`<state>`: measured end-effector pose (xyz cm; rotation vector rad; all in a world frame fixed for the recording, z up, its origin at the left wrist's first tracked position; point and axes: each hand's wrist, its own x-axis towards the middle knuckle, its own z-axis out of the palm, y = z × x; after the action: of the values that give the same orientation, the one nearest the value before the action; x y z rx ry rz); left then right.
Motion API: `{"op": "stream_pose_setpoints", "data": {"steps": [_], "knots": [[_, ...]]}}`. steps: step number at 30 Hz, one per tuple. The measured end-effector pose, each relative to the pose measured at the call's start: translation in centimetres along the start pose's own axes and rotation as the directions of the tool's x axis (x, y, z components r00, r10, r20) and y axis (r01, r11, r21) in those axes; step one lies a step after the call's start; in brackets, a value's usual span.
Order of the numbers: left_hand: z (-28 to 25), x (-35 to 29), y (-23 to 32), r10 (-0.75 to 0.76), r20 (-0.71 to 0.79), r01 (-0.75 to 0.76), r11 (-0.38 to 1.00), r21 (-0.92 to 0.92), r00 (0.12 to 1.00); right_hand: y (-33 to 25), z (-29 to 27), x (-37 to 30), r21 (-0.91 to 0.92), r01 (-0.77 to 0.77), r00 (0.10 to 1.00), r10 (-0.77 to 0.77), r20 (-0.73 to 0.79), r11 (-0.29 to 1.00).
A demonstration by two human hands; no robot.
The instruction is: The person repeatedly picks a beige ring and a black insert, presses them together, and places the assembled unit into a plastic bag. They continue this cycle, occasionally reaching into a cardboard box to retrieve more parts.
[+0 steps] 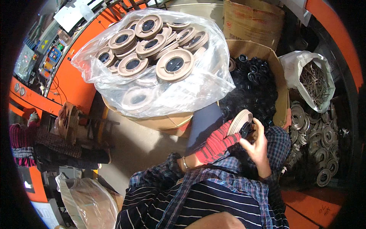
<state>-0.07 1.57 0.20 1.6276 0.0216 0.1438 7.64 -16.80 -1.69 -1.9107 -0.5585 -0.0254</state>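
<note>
Beige disc (239, 123) | left hand (218, 146) clasping its edge | right hand (257, 145) half-curled at black insert (246, 130), contact unclear | carton wall (281, 86) 2 o'clock | floor gap (150, 140) 9 o'clock

Yellow sign (47, 40) on grey machine (53, 31), faint print (240, 37) on brown carton (254, 19), dark scrawl (325, 210) on orange panel (305, 210), wording illegible

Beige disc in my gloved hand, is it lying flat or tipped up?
Tipped up: in the left hand, the beige disc shows its grooved rim, its face only at a slant.
</note>
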Motion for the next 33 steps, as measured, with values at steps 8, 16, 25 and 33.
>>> {"op": "stream_pose_setpoints", "data": {"steps": [8,16,25,33], "knots": [[-0.3,1.5,1.3,0.68,0.426,-0.78,0.367,0.506,0.596,-0.1,0.3,-0.5,0.758,-0.648,0.722,0.258,0.643,-0.074],[-13.0,12.2,15.9,0.754,0.107,-0.34,0.161,0.926,0.648,6.2,-2.4,1.2,-0.223,-0.451,0.785,0.503,0.361,0.864],[1.4,7.0,1.2,0.338,0.685,-0.718,0.573,0.395,0.646,11.1,-5.6,4.2,-0.59,0.629,0.372,0.47,0.8,0.507],[6.3,4.3,-9.4,-0.324,0.662,-0.199,0.785,0.587,0.676,10.9,-7.8,6.7,-0.851,0.284,-0.231,0.893,0.387,0.442]]}}
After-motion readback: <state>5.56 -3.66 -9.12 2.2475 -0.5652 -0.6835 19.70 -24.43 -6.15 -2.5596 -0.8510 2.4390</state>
